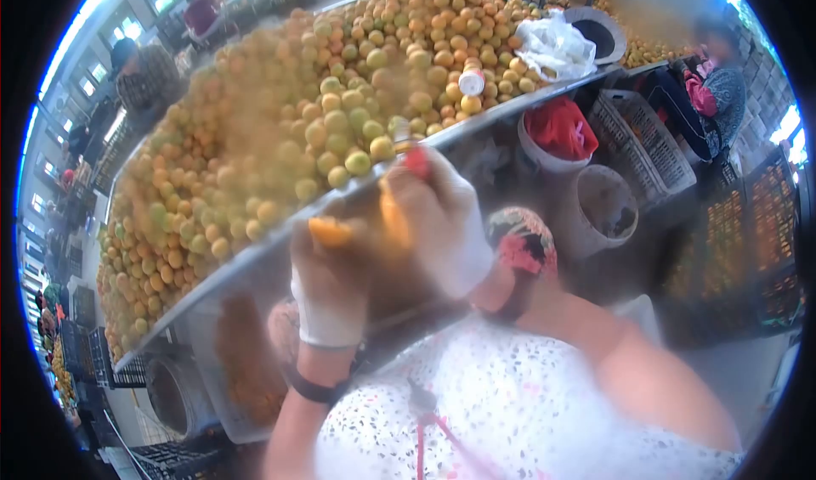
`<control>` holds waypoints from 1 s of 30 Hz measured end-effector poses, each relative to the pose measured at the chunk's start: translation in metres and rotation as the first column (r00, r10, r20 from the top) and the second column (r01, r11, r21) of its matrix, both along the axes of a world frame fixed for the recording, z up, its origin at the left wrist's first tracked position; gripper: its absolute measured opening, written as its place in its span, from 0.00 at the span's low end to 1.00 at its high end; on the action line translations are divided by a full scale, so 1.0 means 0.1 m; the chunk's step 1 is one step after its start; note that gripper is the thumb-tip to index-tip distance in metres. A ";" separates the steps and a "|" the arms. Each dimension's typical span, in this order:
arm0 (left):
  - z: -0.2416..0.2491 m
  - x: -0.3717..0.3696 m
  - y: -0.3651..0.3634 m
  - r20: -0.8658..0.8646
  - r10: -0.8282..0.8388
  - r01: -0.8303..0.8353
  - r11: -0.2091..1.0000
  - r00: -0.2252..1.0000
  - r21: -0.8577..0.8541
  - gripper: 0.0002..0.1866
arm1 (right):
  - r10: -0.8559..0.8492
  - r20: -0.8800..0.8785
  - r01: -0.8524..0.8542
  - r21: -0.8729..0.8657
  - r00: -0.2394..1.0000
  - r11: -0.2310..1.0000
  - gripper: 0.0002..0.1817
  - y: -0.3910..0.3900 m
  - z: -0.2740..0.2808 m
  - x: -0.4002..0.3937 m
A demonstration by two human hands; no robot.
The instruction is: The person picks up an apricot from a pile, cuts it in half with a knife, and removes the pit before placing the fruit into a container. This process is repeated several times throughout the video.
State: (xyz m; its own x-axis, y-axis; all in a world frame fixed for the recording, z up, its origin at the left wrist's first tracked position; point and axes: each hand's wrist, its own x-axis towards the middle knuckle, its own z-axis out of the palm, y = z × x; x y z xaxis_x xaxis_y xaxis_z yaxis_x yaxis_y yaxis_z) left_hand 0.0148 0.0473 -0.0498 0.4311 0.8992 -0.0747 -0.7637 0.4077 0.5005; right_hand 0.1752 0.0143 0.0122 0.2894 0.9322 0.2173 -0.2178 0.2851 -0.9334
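A long tray point(293, 225) is heaped with orange and yellow-green fruits point(340, 123), its rim crossed just beyond the hands. On the heap, a white plastic bag point(557, 47) and a small red-and-white container point(471, 82) are seen. To the right of the tray, a white bucket point(544, 153) lined with red cloth point(563, 130), a second bucket point(605, 208) and a pale crate point(642, 147) are grouped; at lower left, a tub point(246, 369) is placed beside a round bin point(174, 395). Other people point(146, 76) are seen farther off.

Both hands are gloved and raised near the rim, fingers toward it. By the left hand point(330, 280), an orange piece point(331, 231) is held in closed fingers. By the right hand point(438, 217), a small red item point(416, 162) is gripped near the fingertips, with an orange strip point(393, 214) at the fingers; its exact hold is blurred.
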 end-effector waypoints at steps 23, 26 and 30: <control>0.40 -0.03 -0.42 -0.239 0.019 0.030 0.980 0.971 0.199 0.33 | 0.137 0.021 -0.139 0.219 0.990 0.966 0.11 -0.34 0.27 0.06; 0.41 -0.03 -0.45 -0.239 0.021 0.022 0.984 0.971 0.177 0.31 | 0.220 -0.174 -0.190 0.173 0.960 0.966 0.07 -0.35 0.22 0.01; 0.32 -0.05 -0.43 -0.003 -0.053 0.053 0.994 0.999 0.096 0.27 | 0.240 0.014 -0.240 0.009 0.971 0.971 0.07 -0.34 0.22 0.04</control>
State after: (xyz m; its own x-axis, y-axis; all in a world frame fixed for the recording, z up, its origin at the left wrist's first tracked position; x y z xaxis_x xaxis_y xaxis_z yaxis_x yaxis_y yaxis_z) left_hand 0.0096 0.0046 -0.0182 0.4784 0.8781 0.0111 -0.7422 0.3975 0.5395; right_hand 0.1791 -0.0195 0.0342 0.0542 0.9717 0.2300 -0.2689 0.2360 -0.9338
